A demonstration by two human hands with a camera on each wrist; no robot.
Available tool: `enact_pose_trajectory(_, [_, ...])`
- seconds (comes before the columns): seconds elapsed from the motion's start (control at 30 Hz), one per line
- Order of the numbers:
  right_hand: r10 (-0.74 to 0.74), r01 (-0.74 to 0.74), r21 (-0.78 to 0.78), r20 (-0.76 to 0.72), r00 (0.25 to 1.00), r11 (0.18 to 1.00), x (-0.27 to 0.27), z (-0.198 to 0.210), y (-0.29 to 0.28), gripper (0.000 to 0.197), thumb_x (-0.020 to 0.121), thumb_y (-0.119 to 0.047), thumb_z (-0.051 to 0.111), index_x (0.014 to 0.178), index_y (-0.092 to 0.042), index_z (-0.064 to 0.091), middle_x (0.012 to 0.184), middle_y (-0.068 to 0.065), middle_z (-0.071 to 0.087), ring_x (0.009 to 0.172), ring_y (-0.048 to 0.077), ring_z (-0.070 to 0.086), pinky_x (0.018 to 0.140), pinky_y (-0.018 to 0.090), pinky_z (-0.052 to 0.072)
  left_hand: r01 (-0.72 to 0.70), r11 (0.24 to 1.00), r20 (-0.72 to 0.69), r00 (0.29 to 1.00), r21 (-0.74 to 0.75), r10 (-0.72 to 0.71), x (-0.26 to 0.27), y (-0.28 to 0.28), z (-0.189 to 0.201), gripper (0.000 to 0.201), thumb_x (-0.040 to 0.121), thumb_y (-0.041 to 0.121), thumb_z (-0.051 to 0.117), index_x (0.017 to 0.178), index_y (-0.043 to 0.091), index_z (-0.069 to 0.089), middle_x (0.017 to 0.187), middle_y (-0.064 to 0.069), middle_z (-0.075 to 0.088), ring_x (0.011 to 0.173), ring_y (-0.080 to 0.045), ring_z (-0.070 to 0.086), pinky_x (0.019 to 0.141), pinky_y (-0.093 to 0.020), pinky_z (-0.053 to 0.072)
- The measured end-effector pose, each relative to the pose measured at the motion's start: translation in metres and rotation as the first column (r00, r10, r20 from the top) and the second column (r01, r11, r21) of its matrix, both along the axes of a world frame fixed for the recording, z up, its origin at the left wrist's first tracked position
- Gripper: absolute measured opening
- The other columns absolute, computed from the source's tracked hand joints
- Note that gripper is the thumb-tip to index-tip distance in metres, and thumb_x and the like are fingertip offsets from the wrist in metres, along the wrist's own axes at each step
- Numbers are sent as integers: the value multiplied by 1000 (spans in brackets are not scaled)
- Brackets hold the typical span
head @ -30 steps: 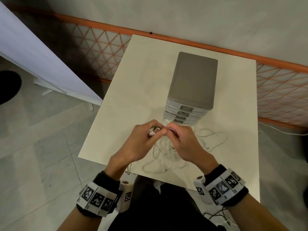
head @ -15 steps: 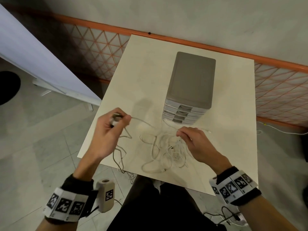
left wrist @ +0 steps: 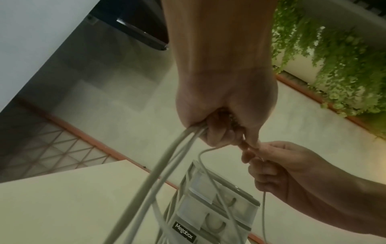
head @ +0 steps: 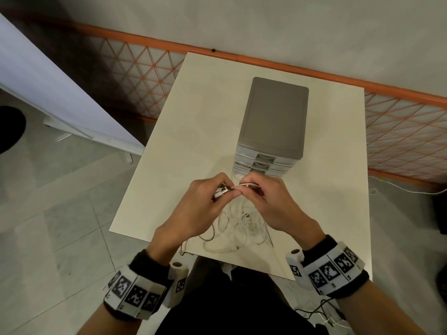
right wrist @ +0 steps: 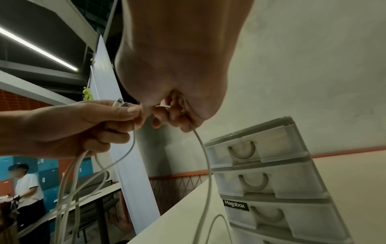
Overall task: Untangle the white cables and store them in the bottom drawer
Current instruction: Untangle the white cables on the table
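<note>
A tangle of white cables [head: 238, 228] lies on the near part of the cream table [head: 193, 131]. My left hand [head: 205, 204] grips several cable strands [left wrist: 167, 161] and plug ends [right wrist: 122, 104]. Touching it fingertip to fingertip, my right hand [head: 268, 201] pinches a thin cable [right wrist: 205, 165] that hangs down toward the table. Both hands are raised just in front of the grey drawer unit [head: 273, 126], whose drawers [right wrist: 267, 181] are all closed. The bottom drawer is hidden behind my hands in the head view.
An orange lattice fence [head: 135, 76] and a wall run behind the table. A white panel [head: 48, 93] stands to the left on the tiled floor. Loose cables [head: 324, 315] lie on the floor at lower right. A person [right wrist: 25, 186] stands far off.
Half a second ago my left hand was drawn out to the left with a cable end; it has come back to meet my right hand in front of the drawers.
</note>
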State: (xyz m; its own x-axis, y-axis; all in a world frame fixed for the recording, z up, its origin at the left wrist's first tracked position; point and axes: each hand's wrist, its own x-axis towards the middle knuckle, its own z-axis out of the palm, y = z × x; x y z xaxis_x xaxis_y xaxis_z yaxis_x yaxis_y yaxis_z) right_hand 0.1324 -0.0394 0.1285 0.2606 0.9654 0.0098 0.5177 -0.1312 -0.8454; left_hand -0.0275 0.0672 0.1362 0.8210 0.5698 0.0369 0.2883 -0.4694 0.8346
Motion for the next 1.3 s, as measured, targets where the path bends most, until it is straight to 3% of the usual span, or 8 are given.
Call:
enact_pose_trajectory(0.1, [-17,17,21,-8,1000,1000,5,-4,-6,21,101,-19,52,82,-12,60,68,-7,54,66,15,51,63,21,39,-110,983,147,980,-150,132,-10,6,15,16,94,26,64,82,15,61,60,-3,53,51,-8,37,50,-23,32])
enact_pose_trajectory(0.3, [76,-46,-125,245,966,991,20,-31,-18,28,103,-33,41,85,-19,58,75,-13,60,80,7,43,78,14,34,-294,916,304,877,-274,372,-36,24,31,16,91,26,64,78,20,60,55,15,43,49,-8,33,48,-20,29])
enact_pose_trajectory(0.47, [82,-27,-270,193,978,963,23,-52,-22,24,104,-29,44,87,-17,56,80,-4,62,75,12,54,70,32,46,-306,892,483,758,-332,439,-41,25,53,22,94,22,55,76,33,59,51,11,37,43,-12,27,44,-18,24])
enact_pose_trajectory(0.57, [18,13,-225,137,990,974,30,-71,-39,24,103,-27,48,101,-11,66,89,-10,62,80,1,56,76,17,44,-325,886,551,696,-331,461,-47,38,63,25,96,18,54,77,35,58,50,16,38,41,-10,25,43,-17,22])
enact_pose_trajectory(0.77, [-29,35,-53,105,994,998,15,-61,-24,24,101,-21,52,108,-7,70,93,-7,60,82,-2,57,76,8,40,-309,926,452,809,-214,375,-57,34,63,18,93,20,56,75,19,59,52,16,42,45,-3,32,46,-15,29])
enact_pose_trajectory(0.9, [51,-41,114,-94,994,993,-31,-19,17,19,100,-8,52,101,-4,70,85,-13,60,74,1,59,69,11,44,-325,941,377,863,-95,337,-78,25,72,22,92,17,56,73,6,58,53,8,44,46,-4,35,50,-12,30])
enact_pose_trajectory(1.07, [261,-208,217,-255,931,954,-100,5,52,18,100,-4,51,104,0,69,86,-7,63,69,6,57,64,17,47,-457,888,353,823,-53,445,-129,10,85,27,93,17,55,73,-1,57,54,-2,39,46,-11,31,47,-15,27])
enact_pose_trajectory(1.3, [263,-187,209,-442,858,960,-118,9,70,21,102,-10,47,111,-4,64,82,12,68,61,30,61,54,32,47,-580,807,228,776,-107,588,-156,-8,74,23,92,6,57,71,-3,56,53,-5,37,46,-1,30,48,-11,26])
